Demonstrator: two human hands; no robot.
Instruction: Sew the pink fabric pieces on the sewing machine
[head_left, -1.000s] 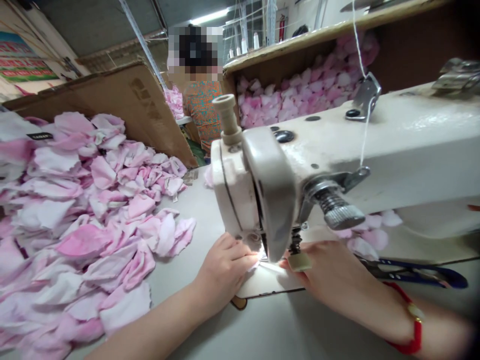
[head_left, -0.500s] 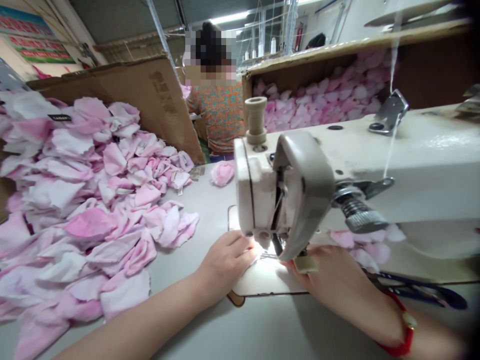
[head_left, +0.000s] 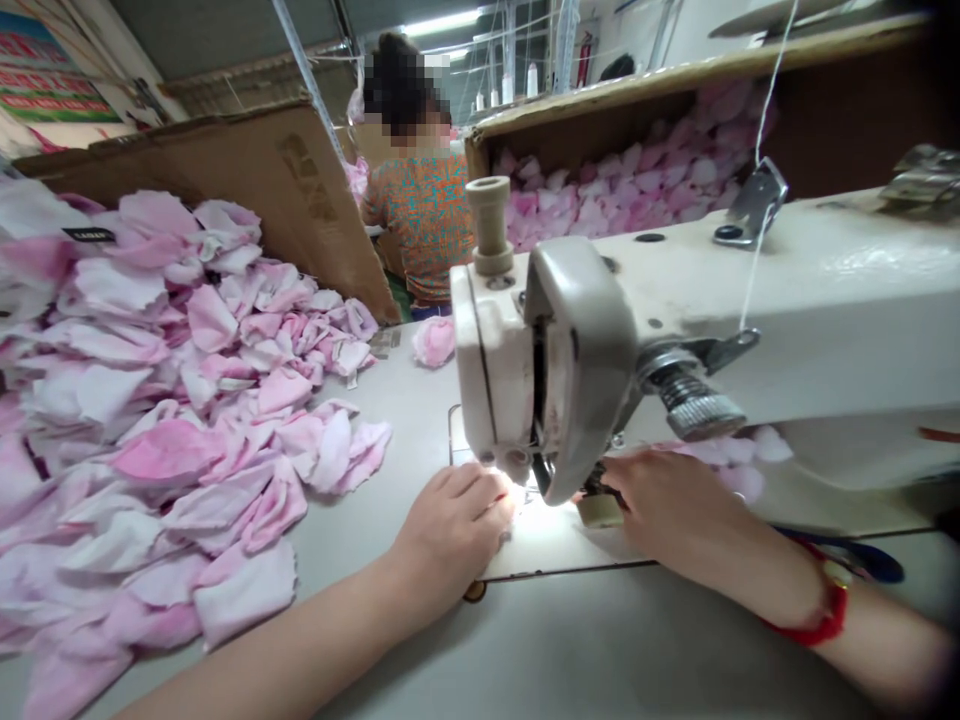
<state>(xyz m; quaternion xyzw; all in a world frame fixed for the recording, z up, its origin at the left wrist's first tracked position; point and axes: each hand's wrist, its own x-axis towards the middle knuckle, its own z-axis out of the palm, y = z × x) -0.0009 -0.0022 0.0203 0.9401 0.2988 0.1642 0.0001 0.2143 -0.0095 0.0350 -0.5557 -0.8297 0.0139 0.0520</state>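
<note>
A white sewing machine (head_left: pixel 705 290) stands before me, its lamp shining brightly on the metal plate (head_left: pixel 536 560) under the needle. My left hand (head_left: pixel 456 525) rests at the left of the needle area, its fingers bent and pressed together. Whatever lies under those fingertips is lost in the glare. Right of the needle, my right hand (head_left: pixel 675 505) reaches in beside the presser foot area, with a red bracelet (head_left: pixel 825 610) on its wrist. The machine head and a pale yellowish block (head_left: pixel 600 510) hide most of its fingers.
Pink and white fabric pieces (head_left: pixel 172 450) are heaped at the left. A rounded pink piece (head_left: pixel 435 342) lies behind the machine head. Blue-handled scissors (head_left: pixel 862 558) lie behind my right wrist. Cardboard (head_left: pixel 247 190) and a box of pink pieces (head_left: pixel 630 195) stand behind; a person (head_left: pixel 431 220) sits beyond.
My right hand has drawn back to the right, away from the needle. The left hand stays nearly in place beside the needle. The camera view has shifted slightly.
</note>
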